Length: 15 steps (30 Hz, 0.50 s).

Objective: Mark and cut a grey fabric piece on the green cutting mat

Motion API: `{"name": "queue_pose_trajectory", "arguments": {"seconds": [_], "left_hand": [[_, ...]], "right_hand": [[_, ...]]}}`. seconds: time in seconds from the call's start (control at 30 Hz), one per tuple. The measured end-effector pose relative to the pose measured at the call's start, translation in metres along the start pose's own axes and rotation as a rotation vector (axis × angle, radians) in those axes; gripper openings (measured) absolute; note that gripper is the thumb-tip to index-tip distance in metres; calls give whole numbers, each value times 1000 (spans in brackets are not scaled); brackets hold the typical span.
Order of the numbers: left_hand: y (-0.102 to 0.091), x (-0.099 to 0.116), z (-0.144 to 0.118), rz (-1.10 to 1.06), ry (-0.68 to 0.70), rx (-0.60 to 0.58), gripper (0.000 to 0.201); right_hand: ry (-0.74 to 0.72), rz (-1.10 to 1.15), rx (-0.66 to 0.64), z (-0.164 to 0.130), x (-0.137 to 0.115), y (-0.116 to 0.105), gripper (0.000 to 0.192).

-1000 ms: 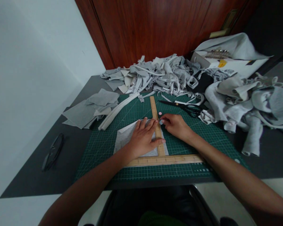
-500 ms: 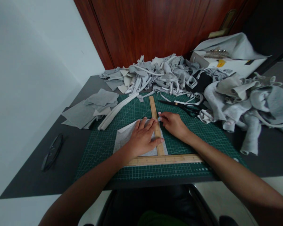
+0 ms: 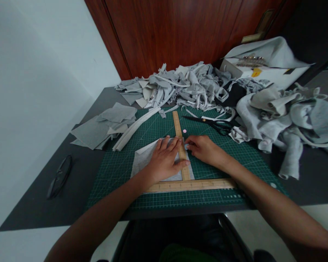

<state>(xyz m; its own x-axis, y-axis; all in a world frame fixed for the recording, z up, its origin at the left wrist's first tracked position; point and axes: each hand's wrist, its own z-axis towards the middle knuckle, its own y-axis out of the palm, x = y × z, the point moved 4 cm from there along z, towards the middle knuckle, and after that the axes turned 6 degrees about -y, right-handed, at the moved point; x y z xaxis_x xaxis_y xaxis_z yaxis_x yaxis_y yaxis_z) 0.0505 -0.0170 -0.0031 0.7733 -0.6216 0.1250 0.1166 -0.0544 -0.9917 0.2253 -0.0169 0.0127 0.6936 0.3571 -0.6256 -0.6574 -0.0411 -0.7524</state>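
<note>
My left hand [image 3: 165, 162] lies flat with fingers spread, pressing on a wooden L-shaped ruler [image 3: 177, 123] and the pale grey fabric piece [image 3: 142, 160] under it. Both rest on a green cutting mat [image 3: 114, 174]. My right hand [image 3: 205, 150] sits just right of the ruler's upright arm. Its fingertips are pinched on a small pale piece, seemingly chalk, touching the fabric at the ruler's edge. A small pink disc [image 3: 184, 131] lies on the mat just beyond my right fingers.
Black scissors [image 3: 217, 125] lie on the mat behind my right hand. Grey fabric scraps [image 3: 186, 85] heap at the back, with bulkier grey cloth [image 3: 284, 116] on the right. Flat grey pieces [image 3: 98, 129] and dark glasses [image 3: 57, 176] lie at left. A white box [image 3: 270, 74] stands back right.
My right hand slid away along the ruler's edge, then back toward me, uncovering the pink disc again. My left hand has stayed pressed on the ruler.
</note>
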Motion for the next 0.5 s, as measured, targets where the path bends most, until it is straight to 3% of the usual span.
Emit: {"name": "queue_pose_trajectory", "arguments": {"seconds": [0.2, 0.5], "left_hand": [[0, 1, -1, 2, -2, 2, 85], [0, 1, 0, 4, 1, -2, 86]], "right_hand": [[145, 231, -201, -7, 8, 0, 15], [129, 194, 103, 4, 20, -1, 12]]}}
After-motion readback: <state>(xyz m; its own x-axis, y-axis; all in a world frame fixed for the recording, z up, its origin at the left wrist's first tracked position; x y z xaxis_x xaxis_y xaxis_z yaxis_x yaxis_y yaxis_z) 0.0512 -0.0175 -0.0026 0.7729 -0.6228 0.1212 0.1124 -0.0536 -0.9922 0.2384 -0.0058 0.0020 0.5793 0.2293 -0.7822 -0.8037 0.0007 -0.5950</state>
